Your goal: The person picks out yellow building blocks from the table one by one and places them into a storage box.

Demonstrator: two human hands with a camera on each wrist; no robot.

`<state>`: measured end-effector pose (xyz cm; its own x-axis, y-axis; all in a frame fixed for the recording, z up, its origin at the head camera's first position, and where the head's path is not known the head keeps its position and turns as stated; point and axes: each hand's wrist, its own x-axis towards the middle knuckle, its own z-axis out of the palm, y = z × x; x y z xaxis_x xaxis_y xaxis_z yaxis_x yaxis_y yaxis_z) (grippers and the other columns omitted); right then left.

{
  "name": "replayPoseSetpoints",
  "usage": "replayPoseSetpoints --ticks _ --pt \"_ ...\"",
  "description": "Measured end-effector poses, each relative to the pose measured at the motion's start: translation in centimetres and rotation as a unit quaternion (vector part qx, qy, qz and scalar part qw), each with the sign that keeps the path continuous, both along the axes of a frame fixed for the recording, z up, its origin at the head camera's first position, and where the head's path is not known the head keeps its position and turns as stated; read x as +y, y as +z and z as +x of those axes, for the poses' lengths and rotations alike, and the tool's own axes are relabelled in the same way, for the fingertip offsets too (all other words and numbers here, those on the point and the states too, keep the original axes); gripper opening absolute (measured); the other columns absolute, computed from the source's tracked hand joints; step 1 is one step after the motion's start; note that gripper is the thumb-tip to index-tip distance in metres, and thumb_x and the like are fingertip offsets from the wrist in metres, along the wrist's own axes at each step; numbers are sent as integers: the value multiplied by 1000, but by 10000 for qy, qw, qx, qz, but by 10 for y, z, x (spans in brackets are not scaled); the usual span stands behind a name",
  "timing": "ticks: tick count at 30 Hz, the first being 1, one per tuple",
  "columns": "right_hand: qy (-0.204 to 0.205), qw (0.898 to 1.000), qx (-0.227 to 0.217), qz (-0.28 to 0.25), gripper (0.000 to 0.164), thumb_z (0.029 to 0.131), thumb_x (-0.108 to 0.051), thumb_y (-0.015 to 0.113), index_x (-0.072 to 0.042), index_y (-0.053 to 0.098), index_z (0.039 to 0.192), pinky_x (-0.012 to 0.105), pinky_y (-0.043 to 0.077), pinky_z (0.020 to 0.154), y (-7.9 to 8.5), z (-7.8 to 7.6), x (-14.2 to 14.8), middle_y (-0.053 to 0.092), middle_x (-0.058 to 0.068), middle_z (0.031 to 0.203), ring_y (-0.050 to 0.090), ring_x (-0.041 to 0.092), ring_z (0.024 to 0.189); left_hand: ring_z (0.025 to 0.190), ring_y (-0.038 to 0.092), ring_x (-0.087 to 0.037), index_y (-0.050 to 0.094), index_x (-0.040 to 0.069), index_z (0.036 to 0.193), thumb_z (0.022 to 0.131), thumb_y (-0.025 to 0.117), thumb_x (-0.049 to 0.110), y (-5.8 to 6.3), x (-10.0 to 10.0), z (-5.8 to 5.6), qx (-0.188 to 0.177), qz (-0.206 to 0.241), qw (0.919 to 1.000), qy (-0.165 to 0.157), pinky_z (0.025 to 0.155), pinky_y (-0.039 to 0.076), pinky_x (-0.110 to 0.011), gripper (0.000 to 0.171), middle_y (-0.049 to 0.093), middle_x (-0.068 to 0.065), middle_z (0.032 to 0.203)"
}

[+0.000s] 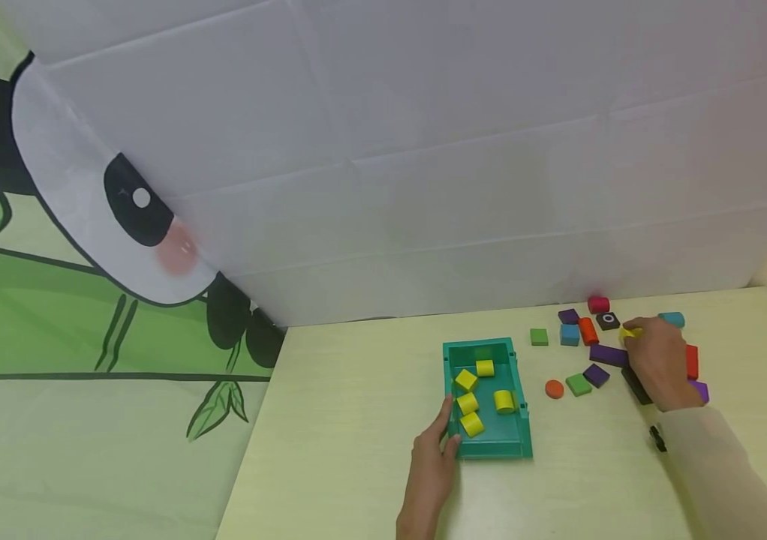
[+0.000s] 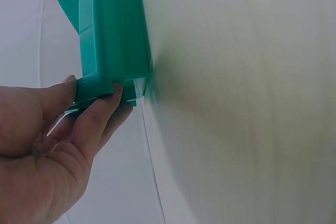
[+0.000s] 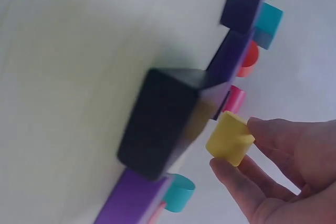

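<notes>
A teal plastic bin point(image 1: 497, 448) rests on the table with several yellow blocks point(image 1: 471, 424) inside. My left hand point(image 1: 432, 465) holds the bin's left side; in the left wrist view, the thumb and fingers point(image 2: 97, 116) pinch the wall at its rim. Over the scattered blocks at the right, my right hand point(image 1: 662, 364) pinches a yellow block point(image 3: 230, 139) between thumb and fingertips. Below that hand is a long black block point(image 1: 636, 385), beside a long purple block point(image 1: 608, 355).
Green point(image 1: 539, 337), blue point(image 1: 569, 334) and red blocks point(image 1: 588, 331) lie between the bin and my right hand. An orange disc point(image 1: 554, 388) is nearest the bin. A white cloth point(image 1: 491, 187) hangs behind the table's point(image 1: 343, 420) back edge.
</notes>
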<state>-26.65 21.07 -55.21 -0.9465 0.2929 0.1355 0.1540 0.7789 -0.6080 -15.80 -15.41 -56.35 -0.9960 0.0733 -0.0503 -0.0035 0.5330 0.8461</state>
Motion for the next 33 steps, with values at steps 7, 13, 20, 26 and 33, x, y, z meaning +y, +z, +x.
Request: replayPoseSetpoints --ticks 7,13,20,26,33 --pt "34 9995 317 -23 22 84 -2 58 6 61 103 60 46 76 9 2 -7 54 32 108 48 43 91 123 30 -9 26 40 139 89 57 9 0 0 0 -10 -34 10000 25 102 34 -40 66 34 10 138" --pt "100 9992 381 -62 21 84 -2 58 6 61 103 58 46 75 17 3 -13 54 32 109 47 41 91 123 30 -9 26 40 139 89 57 9 0 0 -1 23 -90 10000 31 102 34 -40 67 34 10 138" --pt "292 9987 305 -268 21 87 -5 57 5 61 105 65 42 83 24 7 -20 53 30 113 44 45 103 123 31 -10 26 40 139 89 57 8 -1 0 -1 83 -95 9999 26 102 35 -41 67 34 9 138" --pt "478 9964 564 -405 22 86 -3 57 3 61 107 61 45 81 28 9 -30 54 27 113 45 45 104 123 30 -10 26 40 139 89 57 9 0 0 -1 65 -90 9999 22 102 34 -40 67 34 10 139" --pt "582 9950 729 -366 22 84 -3 61 2 62 106 48 54 65 31 12 -43 56 26 109 51 40 93 123 31 -10 26 40 139 89 57 8 -1 0 0 66 -72 10000 16 102 35 -40 67 34 9 138"
